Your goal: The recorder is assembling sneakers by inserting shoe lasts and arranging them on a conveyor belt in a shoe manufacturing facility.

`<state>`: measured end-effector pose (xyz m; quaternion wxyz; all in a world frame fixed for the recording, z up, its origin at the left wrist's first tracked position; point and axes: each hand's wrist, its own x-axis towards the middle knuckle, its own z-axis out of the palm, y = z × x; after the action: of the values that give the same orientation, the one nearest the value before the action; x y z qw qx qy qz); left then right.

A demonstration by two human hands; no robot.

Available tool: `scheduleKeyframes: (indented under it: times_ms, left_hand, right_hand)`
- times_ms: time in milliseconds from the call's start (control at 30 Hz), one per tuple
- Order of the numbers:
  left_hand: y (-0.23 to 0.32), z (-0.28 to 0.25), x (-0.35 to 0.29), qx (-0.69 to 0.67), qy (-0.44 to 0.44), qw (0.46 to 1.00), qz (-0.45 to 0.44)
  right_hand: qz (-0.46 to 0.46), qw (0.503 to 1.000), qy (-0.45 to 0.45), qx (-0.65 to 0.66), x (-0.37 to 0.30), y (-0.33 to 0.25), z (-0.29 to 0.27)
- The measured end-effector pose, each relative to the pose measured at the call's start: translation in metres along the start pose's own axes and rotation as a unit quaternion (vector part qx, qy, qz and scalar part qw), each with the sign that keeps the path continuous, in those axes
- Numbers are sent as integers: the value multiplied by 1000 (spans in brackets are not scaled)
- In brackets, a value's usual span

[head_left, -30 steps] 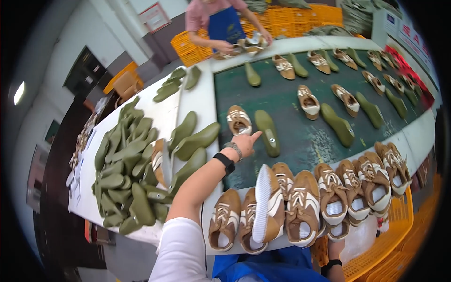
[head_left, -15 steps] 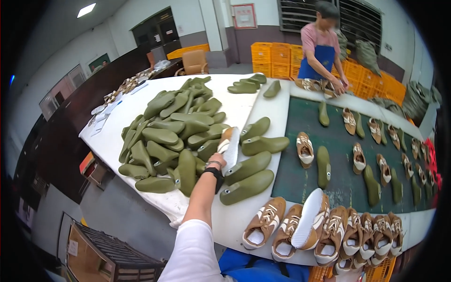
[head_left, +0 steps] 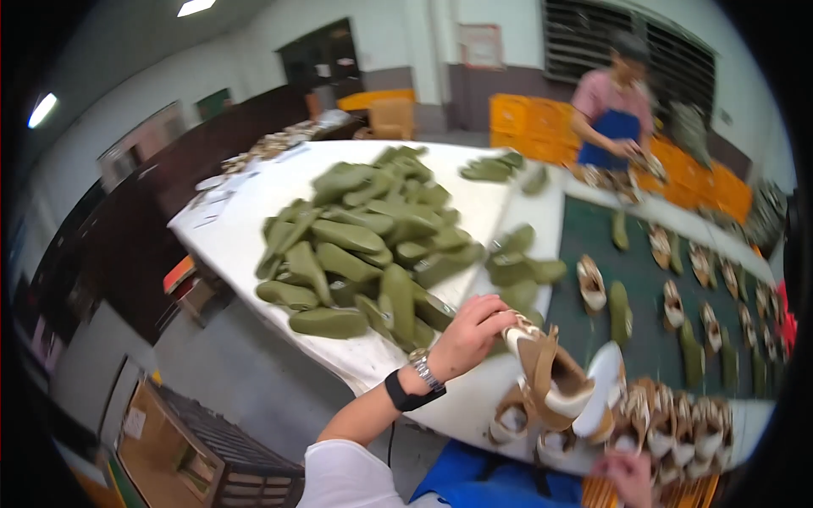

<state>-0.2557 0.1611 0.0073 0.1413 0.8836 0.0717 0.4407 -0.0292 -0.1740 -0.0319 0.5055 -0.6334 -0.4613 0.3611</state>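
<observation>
My left hand (head_left: 467,337), with a dark band and a metal watch on its wrist, is closed on the toe end of a brown and white sneaker (head_left: 542,366). That sneaker is lifted above the table's near edge, its heel opening toward me. Low at the right, my right hand (head_left: 625,476) is blurred, its fingers loosely apart beside the row of sneakers (head_left: 665,419); nothing shows in it. One sneaker in that row leans with its white sole (head_left: 600,381) turned up. Left of the held sneaker lies a heap of olive-green shoe lasts (head_left: 364,224).
A white table (head_left: 246,203) carries the heap. To the right, a dark green mat (head_left: 584,229) holds sneakers and lasts set out in rows. Across the table a co-worker in a blue apron (head_left: 616,131) handles a shoe. Orange crates (head_left: 529,123) stand behind; a wooden box (head_left: 169,440) stands lower left.
My left hand has carried the sneaker from beside the lasts rightward and nearer, over the sneaker row. My right hand has come into view. The whole view has shifted.
</observation>
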Motion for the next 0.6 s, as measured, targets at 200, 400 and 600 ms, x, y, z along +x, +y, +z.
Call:
scheduleKeyframes:
  times_ms: [200, 400, 600]
  left_hand:
    - [38, 21, -38, 66, 53, 996, 9]
    - [50, 47, -31, 58, 48, 997, -13]
    - [106, 55, -28, -65, 63, 989, -120]
  right_hand:
    - [-181, 970, -131, -95, 105, -65, 59]
    - [-200, 962, -7, -185, 110, -48, 63]
    - [-238, 911, 171, -290, 105, -41, 66]
